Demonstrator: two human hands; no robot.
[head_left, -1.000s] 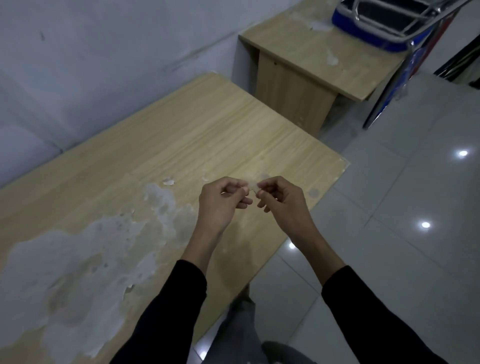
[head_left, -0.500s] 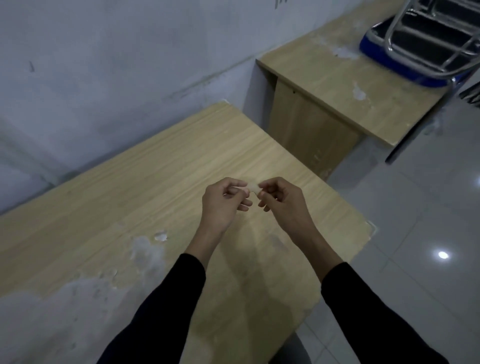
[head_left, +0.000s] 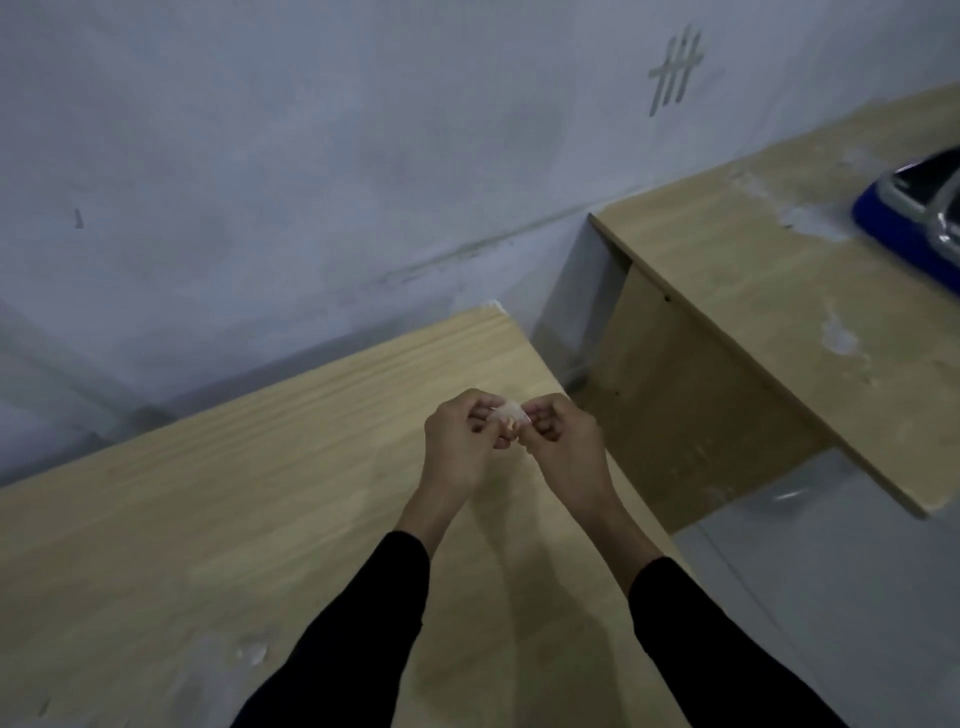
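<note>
While both hands pinch it, pale scrap (head_left: 509, 414): small, thin, whitish piece, held in the air between the hands, above the right end of the worktop.
Left hand (head_left: 460, 441): fingers curled, thumb and fingertips pinching the scrap's left end.
Right hand (head_left: 563, 447): fingers curled, pinching the scrap's right end, close beside the left hand.
Worktop (head_left: 260, 519): light wood grain, pale worn patches at the near left.
Second desk (head_left: 753, 291): to the right, set apart, with a blue seat (head_left: 904, 228) lying on it.
Wall (head_left: 311, 156): grey, with tally marks (head_left: 675, 73) high up.
</note>
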